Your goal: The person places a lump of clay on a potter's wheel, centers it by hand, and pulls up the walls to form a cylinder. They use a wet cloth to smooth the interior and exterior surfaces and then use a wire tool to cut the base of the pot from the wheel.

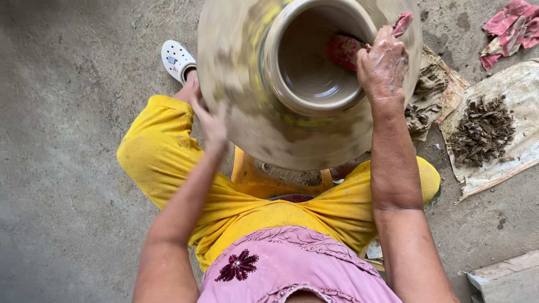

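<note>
While right hand (pixel 383 63) pinches red cloth (pixel 343 50) | inside clay pot (pixel 247 84) rim

A single head-worn camera looks almost straight down from close above a seated person's lap. Its view faces the concrete floor (pixel 67 168), with a clay pot (pixel 309 78) filling the far centre and both forearms rising from the near edge.
</note>
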